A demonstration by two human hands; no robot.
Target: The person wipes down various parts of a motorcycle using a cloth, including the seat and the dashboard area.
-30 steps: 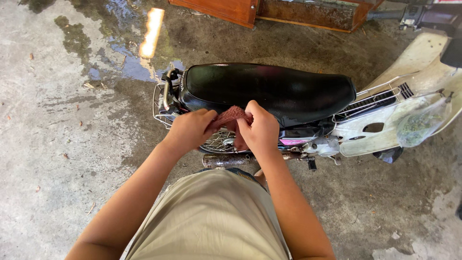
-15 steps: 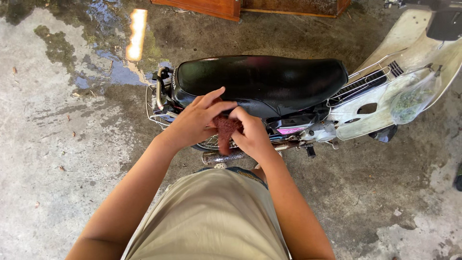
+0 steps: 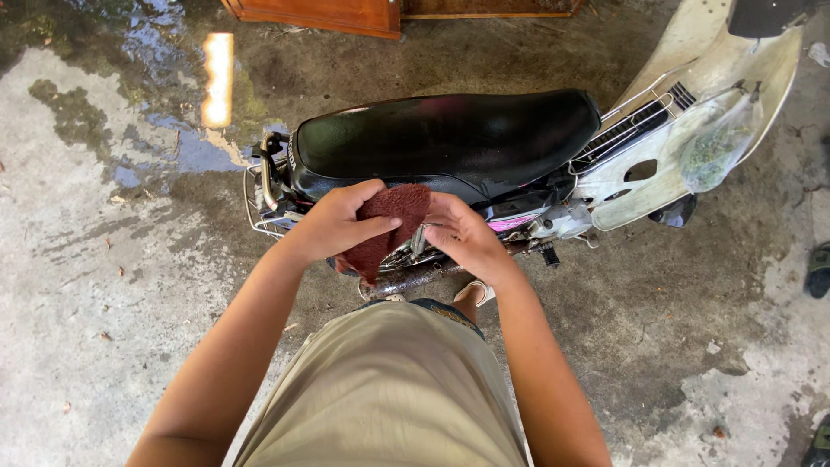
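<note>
A dark red cloth [image 3: 386, 223] is stretched between both hands, just in front of a motorbike's black seat [image 3: 445, 138]. My left hand [image 3: 333, 223] grips the cloth's left side with the thumb over its face. My right hand [image 3: 462, 235] pinches its right edge. The motorbike lies across the view, its chrome rear rack [image 3: 259, 195] to the left and its cream leg shield [image 3: 692, 112] to the right. Below the cloth, the exhaust pipe [image 3: 415, 278] shows.
A clear plastic bag of green stuff [image 3: 713, 145] hangs on the leg shield. A puddle [image 3: 186, 130] wets the concrete floor at the upper left. Brown wooden furniture [image 3: 320, 15] stands at the top. A sandal [image 3: 817, 270] lies at the right edge.
The bunched cloth has been spread out flat between my hands. The view has shifted, so the motorbike sits higher and further left in the frame.
</note>
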